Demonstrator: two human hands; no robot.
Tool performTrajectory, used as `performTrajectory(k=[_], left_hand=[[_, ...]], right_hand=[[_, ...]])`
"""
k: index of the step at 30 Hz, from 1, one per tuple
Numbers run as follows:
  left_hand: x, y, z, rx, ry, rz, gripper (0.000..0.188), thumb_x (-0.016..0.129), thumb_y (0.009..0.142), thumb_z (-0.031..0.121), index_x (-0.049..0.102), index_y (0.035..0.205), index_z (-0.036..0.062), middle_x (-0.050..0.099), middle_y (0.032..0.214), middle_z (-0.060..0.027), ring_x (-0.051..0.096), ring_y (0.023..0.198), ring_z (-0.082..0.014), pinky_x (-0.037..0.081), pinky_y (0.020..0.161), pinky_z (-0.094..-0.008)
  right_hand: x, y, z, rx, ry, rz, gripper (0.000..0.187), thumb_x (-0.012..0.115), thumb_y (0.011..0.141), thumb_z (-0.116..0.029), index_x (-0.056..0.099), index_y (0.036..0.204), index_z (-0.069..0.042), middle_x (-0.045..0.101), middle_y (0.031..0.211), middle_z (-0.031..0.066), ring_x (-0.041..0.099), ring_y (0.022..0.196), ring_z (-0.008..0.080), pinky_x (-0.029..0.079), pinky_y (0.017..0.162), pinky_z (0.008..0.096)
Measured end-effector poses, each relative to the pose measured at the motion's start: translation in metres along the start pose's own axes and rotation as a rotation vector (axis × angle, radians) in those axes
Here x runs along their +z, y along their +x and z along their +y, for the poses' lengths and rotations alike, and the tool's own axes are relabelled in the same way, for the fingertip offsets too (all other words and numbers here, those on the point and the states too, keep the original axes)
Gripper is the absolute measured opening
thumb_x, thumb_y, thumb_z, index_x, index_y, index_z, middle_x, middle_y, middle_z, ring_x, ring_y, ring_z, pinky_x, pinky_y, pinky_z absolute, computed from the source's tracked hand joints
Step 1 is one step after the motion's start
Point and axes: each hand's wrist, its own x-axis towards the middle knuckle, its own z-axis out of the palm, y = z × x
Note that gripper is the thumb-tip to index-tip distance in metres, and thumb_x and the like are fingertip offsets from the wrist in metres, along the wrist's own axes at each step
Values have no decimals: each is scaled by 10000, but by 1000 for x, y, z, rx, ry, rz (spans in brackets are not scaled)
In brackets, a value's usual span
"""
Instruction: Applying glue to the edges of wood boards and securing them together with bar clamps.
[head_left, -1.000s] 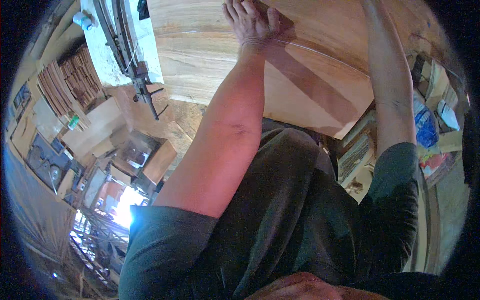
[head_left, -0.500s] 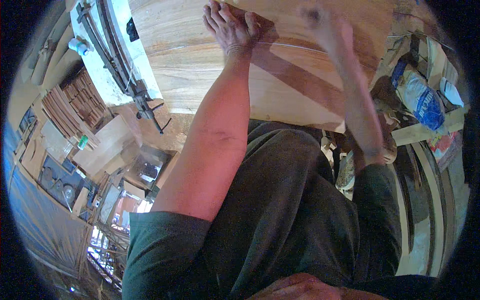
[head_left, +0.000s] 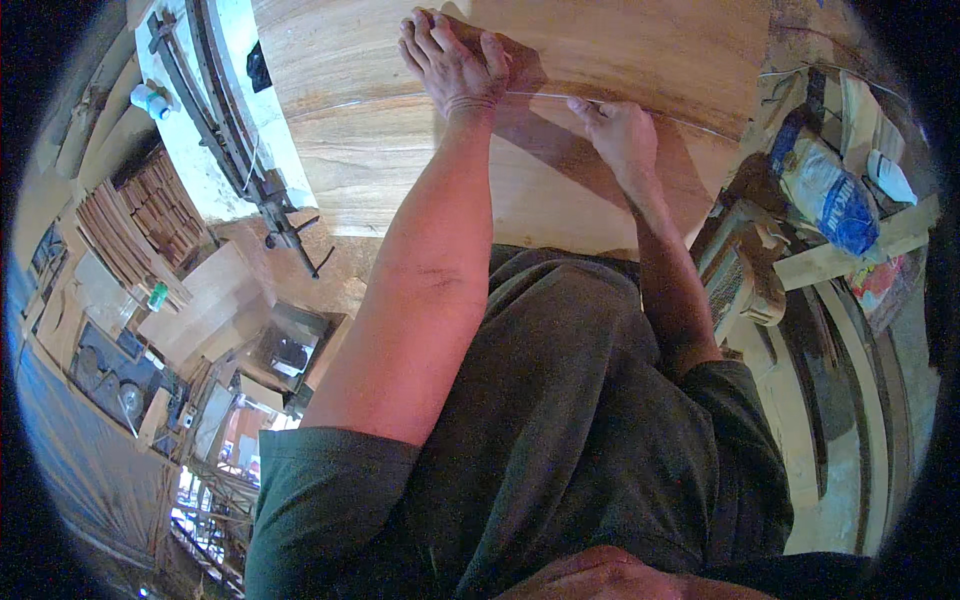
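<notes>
A wide pale wooden board (head_left: 350, 155) lies in front of me, crossed by a thin whitish line (head_left: 540, 95) like a seam. My left hand (head_left: 455, 65) rests palm down on the board just beyond the line, its fingers spread, and casts a dark shadow beside it. To the right, my right hand (head_left: 622, 138) is at the line with fingers curled in and the thumb side pointing left along it. Whatever is between its fingertips, if anything, is too small to make out.
Long dark metal bar clamps (head_left: 235, 130) lie on a white surface at the left, beside a small bottle (head_left: 152, 100). Stacked wood strips (head_left: 165, 205) stand farther left. A blue-and-white plastic bag (head_left: 830, 195) and a carved wooden piece (head_left: 755, 270) are at the right.
My right hand, blurred and raised at the upper right before, has come down and leftward to the whitish line. My left hand stays spread on the board.
</notes>
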Motion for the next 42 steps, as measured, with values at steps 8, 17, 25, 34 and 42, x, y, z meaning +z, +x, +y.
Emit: performTrajectory(k=[8,17,25,34,42], left_hand=[[5,-3,-6,-49,51,23,792,696,721,489,423,1333,67,409,1400,-198,290,1381,-411,215,1159,-519],[-3,0,-8,-53,-110,6,681,509,870,452,430,1357,-17,358,1456,-275,255,1392,-468,154,1161,-565],[-8,-3,-7,-44,-71,-65,745,473,878,496,382,1385,-42,295,1498,-276,193,1422,-458,89,1174,-568],[-3,0,-8,-64,-97,-78,787,492,873,532,360,1402,-35,280,1505,-270,178,1431,-446,81,1177,-562],[-16,4,-1,-28,-234,92,669,575,867,358,423,1345,-86,383,1418,-320,313,1351,-497,220,1131,-593]], right_hand=[[-43,29,-23,-296,-11,162,427,612,899,-491,722,1038,-102,698,835,179,691,768,341,541,685,429],[-100,187,-149,-685,-461,456,589,492,942,-542,611,1157,-7,612,1169,238,541,1168,381,413,1003,476],[-117,187,-176,-451,-384,49,733,556,823,-709,675,1004,-9,671,1007,252,633,984,423,505,856,494],[-115,182,-174,-426,-370,160,700,564,823,-698,678,1015,-35,668,1058,240,629,1016,407,500,868,480],[-126,169,-189,-353,-400,47,764,538,803,-749,681,1052,-41,674,1046,237,633,1024,393,495,883,472]])
